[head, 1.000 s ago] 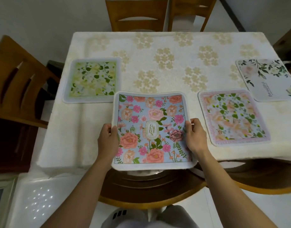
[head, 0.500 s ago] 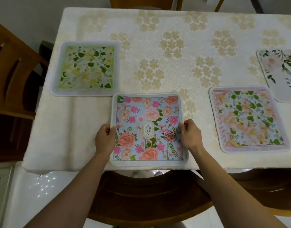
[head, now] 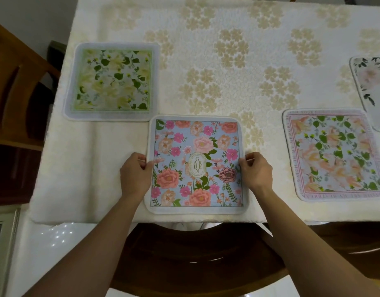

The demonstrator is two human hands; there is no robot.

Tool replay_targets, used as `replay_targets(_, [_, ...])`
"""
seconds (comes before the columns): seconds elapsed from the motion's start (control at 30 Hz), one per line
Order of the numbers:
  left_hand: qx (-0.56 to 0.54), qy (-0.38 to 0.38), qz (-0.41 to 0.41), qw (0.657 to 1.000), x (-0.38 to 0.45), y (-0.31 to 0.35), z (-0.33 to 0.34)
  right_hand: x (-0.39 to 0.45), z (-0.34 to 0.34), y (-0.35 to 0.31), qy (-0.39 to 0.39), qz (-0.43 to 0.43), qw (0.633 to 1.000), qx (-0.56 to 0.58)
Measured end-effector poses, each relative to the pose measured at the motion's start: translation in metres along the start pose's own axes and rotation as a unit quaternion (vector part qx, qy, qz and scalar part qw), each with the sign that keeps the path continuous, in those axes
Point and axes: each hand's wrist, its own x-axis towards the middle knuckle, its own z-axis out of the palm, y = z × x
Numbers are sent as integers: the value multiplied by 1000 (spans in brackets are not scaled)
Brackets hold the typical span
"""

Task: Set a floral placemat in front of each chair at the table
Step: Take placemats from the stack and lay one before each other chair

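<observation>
A blue placemat (head: 195,146) with pink and peach flowers and a "GARDEN" label lies flat at the table's near edge, above a dark wooden chair (head: 184,254). My left hand (head: 135,175) pinches its left border and my right hand (head: 256,172) pinches its right border. A green-and-yellow floral placemat (head: 112,82) lies to the far left, by the left chair (head: 15,86). A pink-bordered peach floral placemat (head: 335,155) lies at the near right. A white placemat (head: 371,88) with dark leaves shows partly at the right edge.
The table carries a cream tablecloth (head: 227,61) with beige flower clusters, hanging over the near edge. A second dark chair (head: 356,249) stands at the near right. White glossy floor (head: 45,243) shows at the lower left.
The blue placemat has moved forward from overhanging the near edge to lying fully on the table, with both hands still on its sides. The view has come closer to the table.
</observation>
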Motion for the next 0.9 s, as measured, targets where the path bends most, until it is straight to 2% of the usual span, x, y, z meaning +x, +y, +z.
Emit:
replay_targets(0.33, [-4,-2,14,1000,12,-2,-6,6,6,-3,20,-21,1000,4])
replay_targets(0.43, [63,10,64,996,9,-4,-8,5,5,-5,18,-28,999,-1])
replay_targets(0.47, [112,15,108,988,6,-5,-9,1,4,-4,21,-47,999,-12])
replay_targets(0.53, [202,-10,231,952,-6,-8,-10,-11,3,2,41,-137,986,-80])
replay_targets(0.63, [273,-117,390,872,-28,-20,-7,-32,0,17,20,-325,929,-174])
replay_targets(0.73, [333,-175,433,819,-40,-36,0,-49,6,35,-66,-412,875,-243])
replay_targets(0.8, [344,-176,434,814,-41,-40,3,-57,11,43,-97,-421,854,-289])
replay_targets(0.9, [356,-175,440,806,-40,-42,5,-59,13,45,-121,-413,848,-308])
